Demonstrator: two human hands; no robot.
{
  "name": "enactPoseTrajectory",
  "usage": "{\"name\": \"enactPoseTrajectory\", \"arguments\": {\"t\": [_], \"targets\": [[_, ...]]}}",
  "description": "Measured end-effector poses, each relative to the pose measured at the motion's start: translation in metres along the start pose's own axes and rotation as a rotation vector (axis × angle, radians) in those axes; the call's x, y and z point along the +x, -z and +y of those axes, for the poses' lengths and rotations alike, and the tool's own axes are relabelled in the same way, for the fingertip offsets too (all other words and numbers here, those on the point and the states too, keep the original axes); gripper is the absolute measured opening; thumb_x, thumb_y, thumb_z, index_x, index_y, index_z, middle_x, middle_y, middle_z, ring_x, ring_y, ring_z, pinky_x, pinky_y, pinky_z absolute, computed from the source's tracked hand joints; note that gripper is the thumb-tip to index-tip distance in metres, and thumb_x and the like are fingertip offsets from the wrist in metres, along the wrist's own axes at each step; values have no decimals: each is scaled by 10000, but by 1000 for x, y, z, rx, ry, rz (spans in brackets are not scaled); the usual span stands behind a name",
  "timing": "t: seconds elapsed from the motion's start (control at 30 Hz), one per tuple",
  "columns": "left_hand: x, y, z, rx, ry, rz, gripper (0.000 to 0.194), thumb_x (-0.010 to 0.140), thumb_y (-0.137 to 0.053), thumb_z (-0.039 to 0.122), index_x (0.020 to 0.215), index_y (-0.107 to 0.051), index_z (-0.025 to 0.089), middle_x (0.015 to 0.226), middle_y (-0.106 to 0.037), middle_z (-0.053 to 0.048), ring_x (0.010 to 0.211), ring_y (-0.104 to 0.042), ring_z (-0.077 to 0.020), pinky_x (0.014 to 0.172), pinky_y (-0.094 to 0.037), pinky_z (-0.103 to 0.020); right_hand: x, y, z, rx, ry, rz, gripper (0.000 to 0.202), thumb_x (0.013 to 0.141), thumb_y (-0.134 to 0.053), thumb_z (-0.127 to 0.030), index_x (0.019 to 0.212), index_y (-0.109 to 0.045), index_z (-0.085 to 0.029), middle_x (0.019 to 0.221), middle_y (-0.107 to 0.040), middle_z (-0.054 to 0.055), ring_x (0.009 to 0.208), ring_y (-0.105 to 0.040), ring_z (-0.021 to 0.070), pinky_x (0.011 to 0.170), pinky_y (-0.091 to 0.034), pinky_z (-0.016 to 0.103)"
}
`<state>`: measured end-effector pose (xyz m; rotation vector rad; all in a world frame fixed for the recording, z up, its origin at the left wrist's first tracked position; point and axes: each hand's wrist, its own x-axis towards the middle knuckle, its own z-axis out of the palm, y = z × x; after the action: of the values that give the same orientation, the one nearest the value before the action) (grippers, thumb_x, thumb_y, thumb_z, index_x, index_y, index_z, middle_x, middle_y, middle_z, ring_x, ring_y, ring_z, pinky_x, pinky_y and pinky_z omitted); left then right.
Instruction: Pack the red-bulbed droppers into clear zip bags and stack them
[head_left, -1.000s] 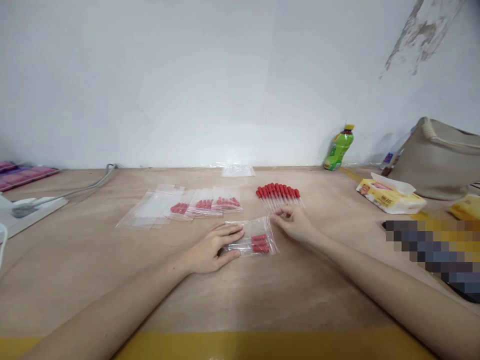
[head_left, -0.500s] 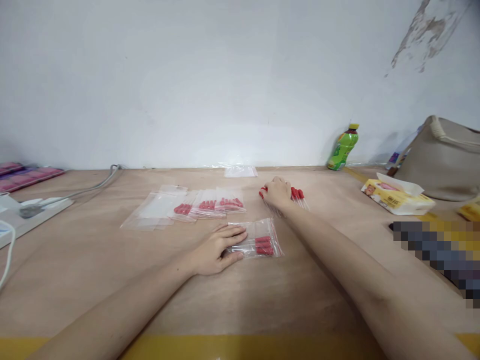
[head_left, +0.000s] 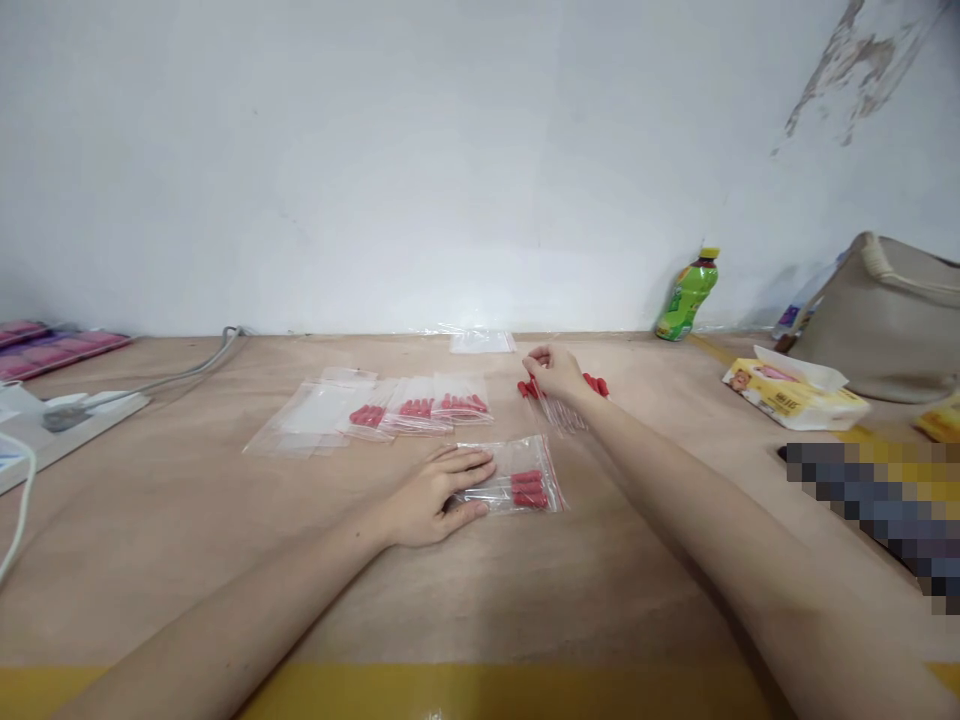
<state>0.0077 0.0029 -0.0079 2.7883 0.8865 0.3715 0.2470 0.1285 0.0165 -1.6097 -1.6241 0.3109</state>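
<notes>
Your right hand (head_left: 556, 376), the nearer one, bunches its fingertips by the red-bulbed droppers (head_left: 560, 415); whether it pinches one, I cannot tell. Their stems point toward you, crosswise to the zip bag (head_left: 499, 462) under your left hand's (head_left: 431, 497) spread fingers, its red-striped edge rightward.

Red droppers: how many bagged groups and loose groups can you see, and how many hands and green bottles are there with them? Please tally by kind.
Bagged dropper groups: 4
Loose dropper groups: 1
Hands: 2
Green bottles: 1
Total: 8
One hand hides part of the loose group, so single droppers aren't counted.
</notes>
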Motion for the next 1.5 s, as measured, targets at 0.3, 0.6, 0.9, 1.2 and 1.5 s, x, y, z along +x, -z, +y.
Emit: {"name": "enactPoseTrajectory", "arguments": {"t": [0.3,0.6,0.9,1.2,1.5], "targets": [[0,-1,-1,7,-5,5,481,891,-418,418,1336,-350,250,1382,-355,-47,1276,-310,-226,1064,-227,-445,-74,54,27,666,-22,228,286,760,-511,-402,941,-489,-182,701,-529,-12,531,-484,81,498,-413,219],[0,0,3,-2,10,32,514,888,-427,404,1360,-293,251,1380,-354,-67,1261,-331,-228,1034,-281,-439,-117,33,32,926,-309,-78,308,645,-649,-380,842,-499,-197,684,-607,-6,600,-589,113,633,-500,282],[0,4,8,3,34,12,541,889,-423,411,1376,-247,256,1410,-298,-67,1274,-305,-237,1030,-286,-431,-125,39,29,398,115,-435,268,724,-578,-402,816,-646,-159,729,-651,31,642,-565,141,591,-448,268],[0,2,6,-8,36,25,542,886,-426,415,1374,-253,254,1402,-312,-69,1269,-311,-235,1032,-285,-427,-124,33,22,474,74,-413,245,703,-588,-319,853,-647,-135,830,-682,77,707,-612,170,665,-484,303],[0,0,2,-10,16,25,534,886,-425,413,1370,-271,248,1398,-320,-70,1269,-313,-240,1039,-277,-434,-119,34,20,439,71,-304,174,734,-526,-287,803,-633,-169,775,-677,46,716,-616,175,678,-480,315]]}}
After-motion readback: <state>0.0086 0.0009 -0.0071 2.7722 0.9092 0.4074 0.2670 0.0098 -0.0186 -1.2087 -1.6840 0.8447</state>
